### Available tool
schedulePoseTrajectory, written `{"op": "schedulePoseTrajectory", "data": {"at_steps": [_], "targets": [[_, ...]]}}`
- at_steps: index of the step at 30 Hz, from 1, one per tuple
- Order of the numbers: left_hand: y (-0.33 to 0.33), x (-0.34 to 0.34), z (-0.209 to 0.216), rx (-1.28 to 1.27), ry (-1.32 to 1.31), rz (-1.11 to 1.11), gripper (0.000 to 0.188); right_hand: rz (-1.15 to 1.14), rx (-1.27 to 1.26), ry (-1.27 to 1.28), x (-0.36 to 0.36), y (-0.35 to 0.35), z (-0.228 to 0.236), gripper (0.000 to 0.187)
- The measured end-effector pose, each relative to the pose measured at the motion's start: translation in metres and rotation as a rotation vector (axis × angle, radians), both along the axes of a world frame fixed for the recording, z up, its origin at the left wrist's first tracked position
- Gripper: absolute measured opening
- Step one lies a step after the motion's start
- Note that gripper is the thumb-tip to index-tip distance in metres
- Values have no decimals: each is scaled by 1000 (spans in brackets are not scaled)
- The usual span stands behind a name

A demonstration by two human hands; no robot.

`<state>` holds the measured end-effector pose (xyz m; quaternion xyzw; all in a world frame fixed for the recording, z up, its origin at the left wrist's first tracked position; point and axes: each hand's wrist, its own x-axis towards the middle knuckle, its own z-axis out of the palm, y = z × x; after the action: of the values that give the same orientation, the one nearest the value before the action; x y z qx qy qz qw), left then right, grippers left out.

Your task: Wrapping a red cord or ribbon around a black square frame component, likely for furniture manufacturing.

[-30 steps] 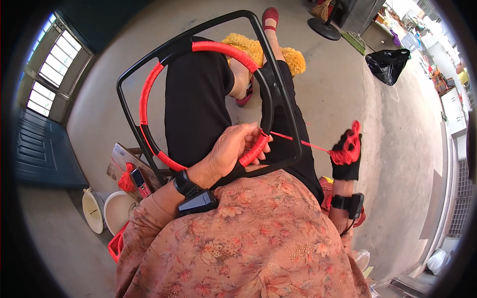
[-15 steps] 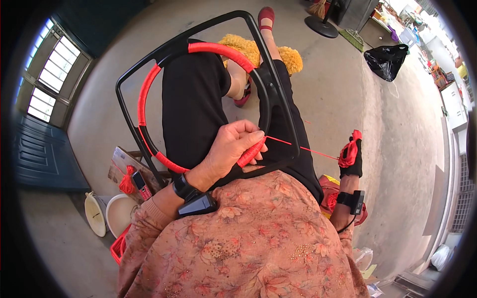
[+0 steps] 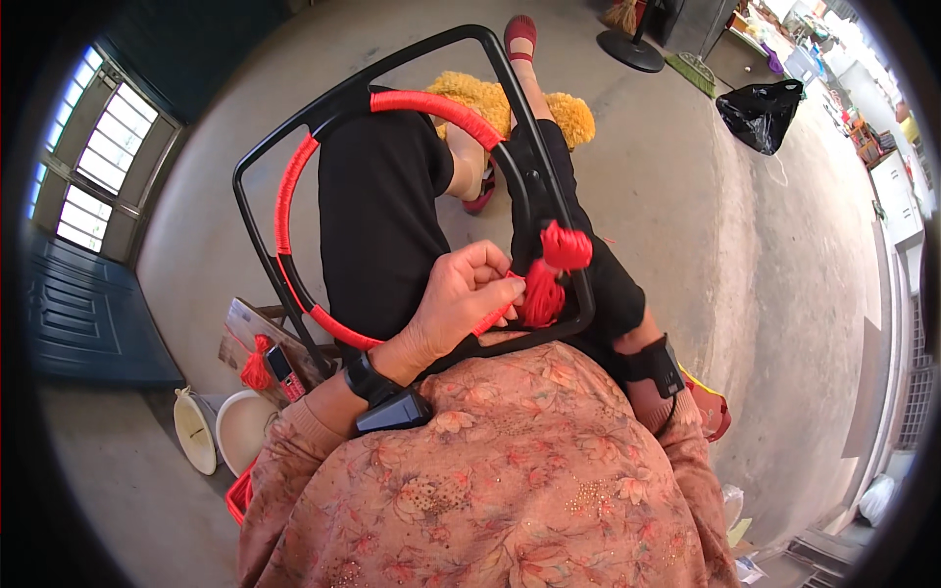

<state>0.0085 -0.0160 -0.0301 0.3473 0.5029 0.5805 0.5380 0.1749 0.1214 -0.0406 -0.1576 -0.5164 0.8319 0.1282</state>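
Note:
A black frame [image 3: 423,61] with rounded corners and an inner ring lies across my lap. Red cord wrapping [image 3: 436,102] covers several stretches of that ring, with black parts showing between. The thumb and fingers of my left hand [image 3: 453,297] pinch the wrapped near right part of the ring. My right hand [image 3: 610,294], in a black glove, is beside the frame's right side and blends into the black trousers. It holds a bundle of red cord [image 3: 566,246], whose loose strands hang over the ring beside my left fingertips. The right fingers are mostly hidden.
A second red cord bundle [image 3: 257,365] and a phone [image 3: 285,372] lie on a board at left, beside a white bucket [image 3: 240,431]. Yellow fluffy material [image 3: 569,120] lies by my feet. A black plastic bag [image 3: 762,116] sits on the floor at far right.
My right hand has swung in from the far right to the frame, bringing the cord bundle over the ring. The taut cord no longer shows. My left hand keeps its pinch.

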Motion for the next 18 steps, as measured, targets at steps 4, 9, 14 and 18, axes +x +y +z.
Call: {"op": "schedulePoseTrajectory", "data": {"at_steps": [4, 9, 14, 18], "targets": [[3, 8, 7, 53, 60, 43, 13, -103, -71, 160, -32, 9, -20, 37], [2, -2, -4, -13, -54, 33, 21, -145, -112, 160, -34, 21, -31, 36], [6, -7, -17, -52, -316, 42, 32, -223, -213, 168, -45, 24, -37, 37], [5, -6, -15, -47, -344, 28, 36, -310, -324, 208, -49, 16, -41, 41]]}}
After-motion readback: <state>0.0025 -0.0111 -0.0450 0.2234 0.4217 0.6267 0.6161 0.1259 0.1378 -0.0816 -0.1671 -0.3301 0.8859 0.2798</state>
